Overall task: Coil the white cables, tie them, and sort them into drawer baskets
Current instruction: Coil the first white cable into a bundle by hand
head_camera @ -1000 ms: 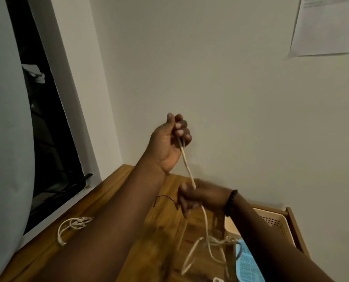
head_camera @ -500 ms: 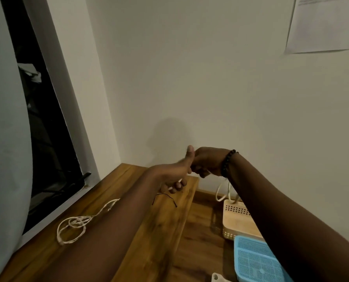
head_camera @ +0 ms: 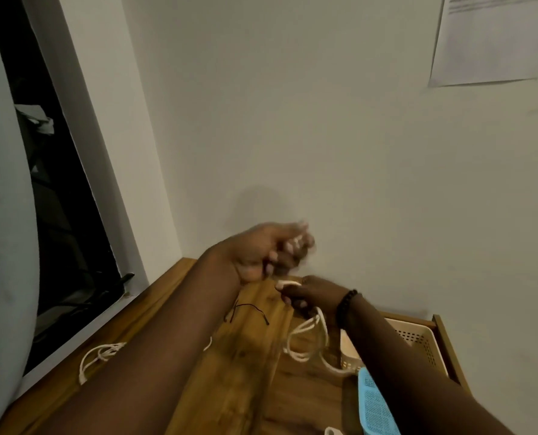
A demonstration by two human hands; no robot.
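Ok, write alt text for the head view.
A person's right hand pinches a white cable whose loops hang over an open drawer holding a beige basket. The blurred left hand is raised above the wooden top, where another white cable lies.

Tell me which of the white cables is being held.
The looped white cable hanging from the right hand, over the open drawer beside the beige basket. The other white cable lies untouched on the wooden top, far left.

white cables: 2 (head_camera: pixel 308 337) (head_camera: pixel 96 356) | baskets: 2 (head_camera: pixel 418 335) (head_camera: pixel 376 406) | black tie: 1 (head_camera: pixel 249 309) | hands: 2 (head_camera: pixel 261 252) (head_camera: pixel 311 293)
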